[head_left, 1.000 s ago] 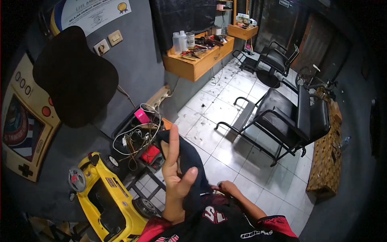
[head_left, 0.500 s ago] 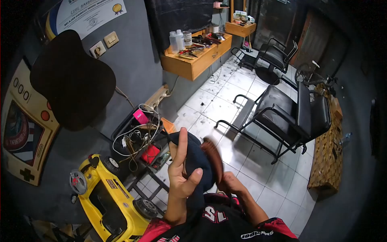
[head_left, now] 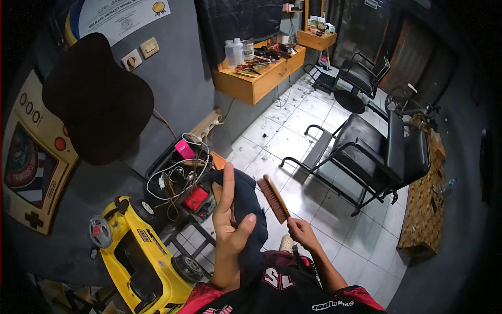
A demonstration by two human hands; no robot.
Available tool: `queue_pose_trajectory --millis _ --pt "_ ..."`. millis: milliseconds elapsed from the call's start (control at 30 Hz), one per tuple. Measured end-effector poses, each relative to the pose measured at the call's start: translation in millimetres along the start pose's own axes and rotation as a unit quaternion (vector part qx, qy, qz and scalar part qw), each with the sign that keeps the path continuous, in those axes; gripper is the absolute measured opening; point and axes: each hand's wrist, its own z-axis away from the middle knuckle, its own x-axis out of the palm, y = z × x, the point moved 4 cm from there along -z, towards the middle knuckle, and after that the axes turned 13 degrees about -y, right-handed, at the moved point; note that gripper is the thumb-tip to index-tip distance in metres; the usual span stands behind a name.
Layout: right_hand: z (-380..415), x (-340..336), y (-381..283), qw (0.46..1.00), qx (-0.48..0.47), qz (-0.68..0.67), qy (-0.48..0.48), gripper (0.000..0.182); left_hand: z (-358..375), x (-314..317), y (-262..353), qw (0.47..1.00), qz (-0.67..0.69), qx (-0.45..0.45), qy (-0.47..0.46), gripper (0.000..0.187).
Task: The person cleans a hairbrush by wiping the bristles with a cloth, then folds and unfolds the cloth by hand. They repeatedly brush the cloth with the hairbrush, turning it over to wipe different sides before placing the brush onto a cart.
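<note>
My left hand [head_left: 230, 225] is raised at the lower centre, with the index finger and thumb stretched out. A dark blue cloth item [head_left: 251, 209] hangs against it, and the other fingers are hidden behind or under it. To the right, my right hand [head_left: 302, 233] is closed round the handle of a wooden brush [head_left: 274, 199]. The brush points up and to the left, its reddish-brown bristles facing the blue cloth, with a small gap between them.
A yellow toy car [head_left: 140, 261] stands at the lower left beside a bin of cables [head_left: 183, 175]. Black barber chairs [head_left: 366, 144] are at the right. A wooden shelf [head_left: 259, 83] on the wall carries bottles and tools.
The brush has moved away from the blue cloth and now shows its bristles. The blue cloth and my left hand have shifted slightly left.
</note>
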Motion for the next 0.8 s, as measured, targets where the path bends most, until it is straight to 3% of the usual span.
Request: queue_pose_trajectory --millis 100,333,800 --pt "8 10 -36 0.976 -0.080 -0.169 -0.110 0.033 -1 3 -2 1.000 -0.007 0.005 -0.013 0.082" --pt "24 24 -69 0.981 -0.092 -0.086 -0.145 0.035 -3 0 1 0.998 -0.011 0.053 -0.024 0.082" --pt "31 27 -70 0.983 -0.067 -0.091 -0.146 0.037 -2 2 4 0.998 -0.017 0.049 -0.037 0.081"
